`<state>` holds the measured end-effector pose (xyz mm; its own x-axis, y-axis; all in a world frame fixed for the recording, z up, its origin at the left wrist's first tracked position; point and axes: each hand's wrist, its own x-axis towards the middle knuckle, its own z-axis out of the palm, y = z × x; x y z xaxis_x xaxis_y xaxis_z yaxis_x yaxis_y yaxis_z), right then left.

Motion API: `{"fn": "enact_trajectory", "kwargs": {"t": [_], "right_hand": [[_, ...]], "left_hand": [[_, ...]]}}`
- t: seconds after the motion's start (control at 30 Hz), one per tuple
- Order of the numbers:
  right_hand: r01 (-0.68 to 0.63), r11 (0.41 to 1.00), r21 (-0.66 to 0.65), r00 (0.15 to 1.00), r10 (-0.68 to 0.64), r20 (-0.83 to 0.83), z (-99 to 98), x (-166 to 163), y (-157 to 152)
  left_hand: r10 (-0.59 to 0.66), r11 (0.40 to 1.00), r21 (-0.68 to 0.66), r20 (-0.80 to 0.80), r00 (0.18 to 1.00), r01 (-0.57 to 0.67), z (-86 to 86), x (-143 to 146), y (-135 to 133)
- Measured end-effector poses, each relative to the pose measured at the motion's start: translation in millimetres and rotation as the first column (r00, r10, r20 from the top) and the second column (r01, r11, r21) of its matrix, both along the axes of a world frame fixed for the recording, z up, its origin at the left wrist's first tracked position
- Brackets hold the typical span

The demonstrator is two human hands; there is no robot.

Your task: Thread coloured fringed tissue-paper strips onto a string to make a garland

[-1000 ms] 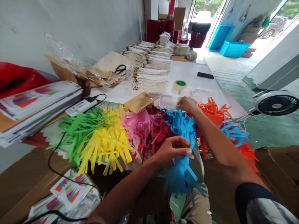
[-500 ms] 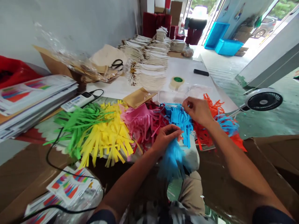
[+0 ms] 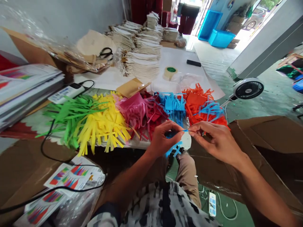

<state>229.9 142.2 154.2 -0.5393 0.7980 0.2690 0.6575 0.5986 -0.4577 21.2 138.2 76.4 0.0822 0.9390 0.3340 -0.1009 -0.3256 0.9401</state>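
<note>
My left hand [image 3: 163, 138] is closed around a bunch of blue fringed paper [image 3: 174, 149], whose strips hang out below the palm. My right hand [image 3: 214, 140] pinches the same blue piece at its thumb and forefinger, fingertips nearly touching the left hand's. Both hands hover over my lap, just in front of the table edge. On the table lie piles of fringed paper: green [image 3: 68, 116], yellow [image 3: 104, 124], pink [image 3: 132, 108], dark red [image 3: 155, 115], blue [image 3: 172, 105] and orange [image 3: 199, 104].
A tape roll [image 3: 169, 72], a clear tray [image 3: 163, 85], stacks of cream bags [image 3: 142, 63], scissors [image 3: 105, 53] and a phone [image 3: 193, 63] sit further back. Printed cards [image 3: 23, 85] are stacked left. A small fan [image 3: 247, 89] and cardboard box [image 3: 267, 138] stand right. A black cable [image 3: 47, 151] trails down.
My right hand came back from the blue pile on the table to meet my left hand. The left hand's blue bundle is now gathered tighter. The view tilted down.
</note>
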Motion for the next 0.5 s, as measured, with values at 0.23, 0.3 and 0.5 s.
{"fn": "enact_trajectory", "kwargs": {"t": [0.23, 0.3, 0.5], "right_hand": [[0.018, 0.999, -0.037, 0.997, -0.02, -0.072, -0.1, 8, -26], [0.022, 1.0, -0.021, 0.996, -0.023, -0.083, 0.4, 10, -32], [0.035, 0.997, 0.072, 0.999, -0.033, -0.035, -9.2, 17, -46]], "left_hand": [[-0.035, 0.997, 0.069, -0.039, 0.999, 0.038, 6.1, 5, -20], [-0.047, 0.995, 0.081, -0.051, 0.998, 0.051, 8.2, 9, -23], [-0.065, 0.996, 0.05, -0.089, 0.994, 0.07, 11.9, 23, -32]]}}
